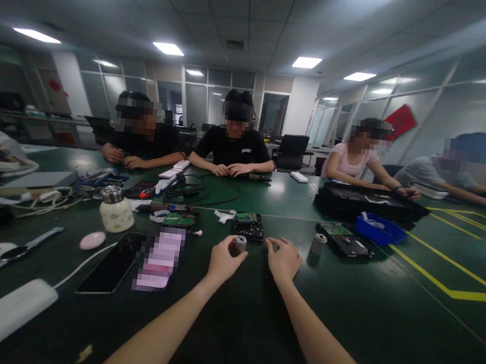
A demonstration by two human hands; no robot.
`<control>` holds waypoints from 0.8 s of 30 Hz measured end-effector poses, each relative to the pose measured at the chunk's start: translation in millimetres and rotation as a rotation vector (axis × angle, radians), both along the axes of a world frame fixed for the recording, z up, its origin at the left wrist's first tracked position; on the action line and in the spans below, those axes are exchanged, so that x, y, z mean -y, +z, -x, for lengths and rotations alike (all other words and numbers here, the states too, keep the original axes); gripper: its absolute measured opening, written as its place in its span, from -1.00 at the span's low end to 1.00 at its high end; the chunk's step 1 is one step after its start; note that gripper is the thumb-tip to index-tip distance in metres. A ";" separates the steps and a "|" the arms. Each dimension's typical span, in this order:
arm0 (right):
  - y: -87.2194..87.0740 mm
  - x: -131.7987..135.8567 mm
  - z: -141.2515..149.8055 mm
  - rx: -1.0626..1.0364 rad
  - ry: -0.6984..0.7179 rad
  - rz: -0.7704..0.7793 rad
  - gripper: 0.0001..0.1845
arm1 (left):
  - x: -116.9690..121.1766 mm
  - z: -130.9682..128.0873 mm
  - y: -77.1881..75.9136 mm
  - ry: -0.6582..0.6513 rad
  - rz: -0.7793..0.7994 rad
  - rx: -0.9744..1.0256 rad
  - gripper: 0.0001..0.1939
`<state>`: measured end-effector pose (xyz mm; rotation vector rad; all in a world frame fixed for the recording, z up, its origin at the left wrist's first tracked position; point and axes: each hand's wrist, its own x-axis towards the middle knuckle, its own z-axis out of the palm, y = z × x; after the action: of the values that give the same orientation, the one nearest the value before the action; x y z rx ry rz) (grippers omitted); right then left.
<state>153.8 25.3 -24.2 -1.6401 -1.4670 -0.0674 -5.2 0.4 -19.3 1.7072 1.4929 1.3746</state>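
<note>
My left hand (223, 258) is closed round a small grey metal cylinder (240, 243), held just above the dark green table (252, 325). My right hand (283, 259) rests beside it with thumb and forefinger pinched together; what they hold, if anything, is too small to make out. A black hard drive with a green circuit board (248, 225) lies just beyond both hands. A second small grey cylinder (318, 244) stands to the right of my right hand.
A black phone (114, 263), a pink pad and a cream flask (116, 209) lie to the left. A blue bin (380, 229), another drive (344, 240) and a black tray (369, 200) sit to the right. Several people sit along the far side. Yellow tape marks the table at right.
</note>
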 end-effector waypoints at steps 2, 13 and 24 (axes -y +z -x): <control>6.0 3.1 4.1 0.004 0.115 -0.087 -0.73 | -0.9 0.3 -0.9 -0.013 -0.002 0.004 -0.63; 7.5 17.6 33.4 0.007 0.570 -0.229 -0.75 | -0.7 -1.2 -3.1 -0.147 -0.048 -0.002 -0.67; 8.5 13.5 28.9 -0.046 0.637 -0.163 -0.74 | -1.4 -1.2 -4.6 -0.149 -0.082 -0.023 -0.64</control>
<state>124.8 11.8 -15.7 -0.9830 -1.8290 0.2005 -4.0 1.8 -23.8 1.8507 1.3079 1.3584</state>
